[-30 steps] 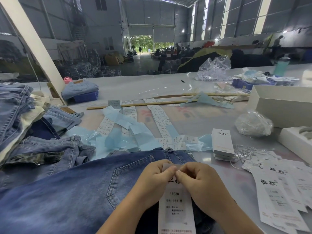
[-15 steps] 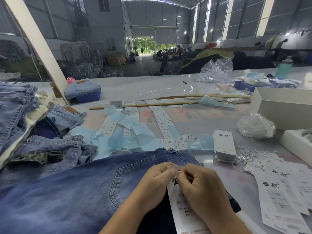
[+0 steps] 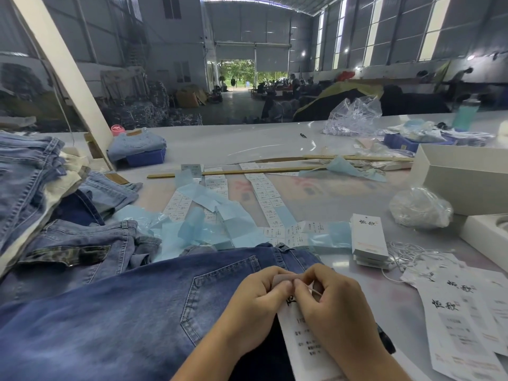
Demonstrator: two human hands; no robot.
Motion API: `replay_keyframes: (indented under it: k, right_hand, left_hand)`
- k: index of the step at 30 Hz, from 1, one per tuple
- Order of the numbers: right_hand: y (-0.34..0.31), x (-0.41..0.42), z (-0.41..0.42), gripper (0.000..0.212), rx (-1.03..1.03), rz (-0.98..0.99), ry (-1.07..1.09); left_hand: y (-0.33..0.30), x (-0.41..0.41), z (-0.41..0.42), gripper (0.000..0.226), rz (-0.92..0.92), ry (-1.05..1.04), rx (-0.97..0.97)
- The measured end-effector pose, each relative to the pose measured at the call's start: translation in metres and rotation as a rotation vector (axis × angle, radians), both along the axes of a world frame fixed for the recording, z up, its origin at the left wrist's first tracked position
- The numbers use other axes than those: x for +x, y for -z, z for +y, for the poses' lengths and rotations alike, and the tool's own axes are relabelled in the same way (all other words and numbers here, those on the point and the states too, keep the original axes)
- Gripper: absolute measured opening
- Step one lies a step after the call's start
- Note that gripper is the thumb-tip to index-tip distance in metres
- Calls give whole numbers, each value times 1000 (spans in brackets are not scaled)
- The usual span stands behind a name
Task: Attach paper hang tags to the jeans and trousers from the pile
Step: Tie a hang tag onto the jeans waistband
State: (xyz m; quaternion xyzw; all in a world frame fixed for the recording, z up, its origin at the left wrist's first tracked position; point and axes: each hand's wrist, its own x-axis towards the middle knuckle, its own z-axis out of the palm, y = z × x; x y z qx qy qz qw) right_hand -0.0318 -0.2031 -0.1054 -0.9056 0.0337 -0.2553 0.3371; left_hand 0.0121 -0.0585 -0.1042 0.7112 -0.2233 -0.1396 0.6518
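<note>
The left hand (image 3: pixel 254 306) and the right hand (image 3: pixel 334 303) meet fingertip to fingertip at the near edge of the desk (image 3: pixel 247 144), both with fingers curled. Between them they pinch the top end of a white paper hang tag (image 3: pixel 303 342), which runs from the fingertips down toward the bottom of the view, tilted slightly to the right, with black printing on its face. The left hand's thumb and forefinger press a small pale tab at the tag's top; the right hand also nips a thin pale string (image 3: pixel 316 291) that shows beside its forefinger.

The tag lies over the dark blue jeans (image 3: pixel 123 312) spread across the near desk, just right of the back pocket, and both hands rest above the denim near the waistband. To the left sits the pile of jeans and trousers (image 3: pixel 35 188), folded and stacked, touching the spread pair. To the right, a stack of tags (image 3: pixel 369 237) stands near loose white strings (image 3: pixel 412 254), and more printed tags (image 3: pixel 467 325) lie flat at the right edge.
</note>
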Motion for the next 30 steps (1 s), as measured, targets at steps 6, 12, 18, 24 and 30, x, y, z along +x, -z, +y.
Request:
replay_keyframes:
  k: [6, 12, 18, 24, 30]
  right_hand:
    - [-1, -3, -1, 13, 31, -56, -32]
    - [-5, -6, 0, 17, 56, -83, -48]
    - [-12, -9, -1, 28, 35, -95, -81]
    - [-15, -14, -5, 9, -19, -36, -135]
    - [-20, -20, -11, 13, 2, 6, -134]
  left_hand:
    - [-2, 4, 9, 44, 142, 53, -130]
    - [-3, 7, 16, 50, 298, 167, -280]
    - [-7, 7, 14, 27, 242, 155, -176]
    - [-6, 5, 11, 16, 98, 75, -51]
    - [-15, 6, 7, 14, 38, 137, 82]
